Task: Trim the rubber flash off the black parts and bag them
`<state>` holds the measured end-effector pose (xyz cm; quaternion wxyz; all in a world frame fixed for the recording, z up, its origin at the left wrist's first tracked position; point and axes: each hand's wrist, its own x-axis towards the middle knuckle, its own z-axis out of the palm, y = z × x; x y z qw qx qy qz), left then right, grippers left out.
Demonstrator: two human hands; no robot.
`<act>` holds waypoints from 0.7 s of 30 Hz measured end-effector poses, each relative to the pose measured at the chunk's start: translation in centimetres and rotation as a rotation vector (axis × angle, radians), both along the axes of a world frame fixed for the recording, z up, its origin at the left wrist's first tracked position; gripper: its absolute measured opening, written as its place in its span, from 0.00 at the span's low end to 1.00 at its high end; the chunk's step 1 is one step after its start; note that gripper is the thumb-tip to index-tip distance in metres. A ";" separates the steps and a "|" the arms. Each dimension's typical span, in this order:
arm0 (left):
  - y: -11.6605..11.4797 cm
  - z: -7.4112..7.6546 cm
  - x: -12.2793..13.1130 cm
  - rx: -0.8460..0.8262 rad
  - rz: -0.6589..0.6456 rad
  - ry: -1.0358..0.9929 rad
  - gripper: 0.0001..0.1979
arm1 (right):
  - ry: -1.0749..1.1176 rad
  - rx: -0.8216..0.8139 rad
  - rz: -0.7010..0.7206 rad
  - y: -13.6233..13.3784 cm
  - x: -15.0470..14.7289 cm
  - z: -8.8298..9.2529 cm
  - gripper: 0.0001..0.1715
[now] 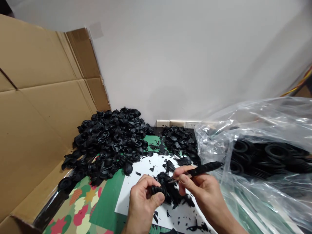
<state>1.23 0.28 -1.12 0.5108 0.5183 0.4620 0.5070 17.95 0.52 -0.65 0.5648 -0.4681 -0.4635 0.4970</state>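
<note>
Between the thumb and curled fingers of my left hand point(146, 200) is a black ribbed rubber piece point(158, 190), partly hidden by the fingers. My right hand point(198, 188) grips a slim knife point(206, 168) with a dark, wrapped-looking handle. Its thin metal tip points left, close to the ribbed piece; whether the two touch I cannot tell. Under and between both hands, black rubber scraps point(174, 193) lie heaped and scattered on a white sheet point(124, 198).
Behind my left hand rises a large pile of black ribbed rubber parts point(117, 136), beside a cardboard box wall point(44, 81). More black scraps point(180, 139) are heaped near the wall sockets point(192, 124). At right, a clear plastic bag point(263, 120) holds black ribbed parts point(275, 152).
</note>
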 end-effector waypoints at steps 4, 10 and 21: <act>0.1 0.0 0.0 0.000 -0.003 0.009 0.04 | 0.090 0.053 0.056 -0.3 -0.3 -0.2 0.14; 0.1 0.0 0.1 0.001 -0.010 0.055 0.05 | 0.130 0.106 0.153 -0.6 -1.1 -0.6 0.09; 0.1 0.1 0.4 -0.007 -0.017 0.027 0.05 | 0.064 0.170 0.172 -0.8 -1.7 -0.8 0.06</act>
